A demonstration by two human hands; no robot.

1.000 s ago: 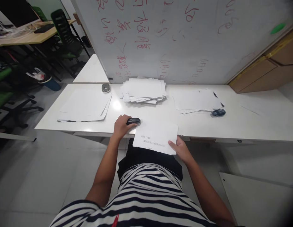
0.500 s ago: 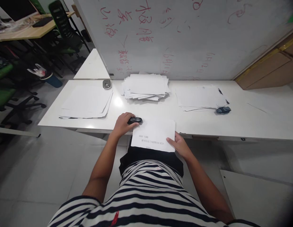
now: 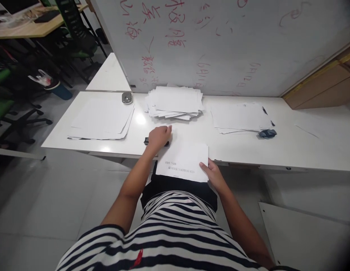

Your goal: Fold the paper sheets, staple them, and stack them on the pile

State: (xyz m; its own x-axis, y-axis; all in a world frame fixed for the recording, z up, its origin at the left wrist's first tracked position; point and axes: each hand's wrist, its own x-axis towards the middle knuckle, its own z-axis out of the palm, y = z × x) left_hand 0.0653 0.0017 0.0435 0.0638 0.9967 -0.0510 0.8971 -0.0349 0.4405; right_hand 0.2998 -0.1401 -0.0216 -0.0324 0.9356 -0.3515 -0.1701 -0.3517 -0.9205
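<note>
Right hand [image 3: 213,175] has the near right corner of the printed sheet [image 3: 184,160] pinched, thumb on top, and that sheet lies at the front edge of the white table [image 3: 290,150], hanging partly over it, squarely between the two hands. Left hand [image 3: 160,135] sits just off the sheet's far left corner, draped over the black stapler [image 3: 147,142], only the ends of it peeking out, and I can't tell whether the fingers grip it. Beyond the hands, the loose paper stack [image 3: 175,103] lies against the whiteboard [image 3: 234,41].
</note>
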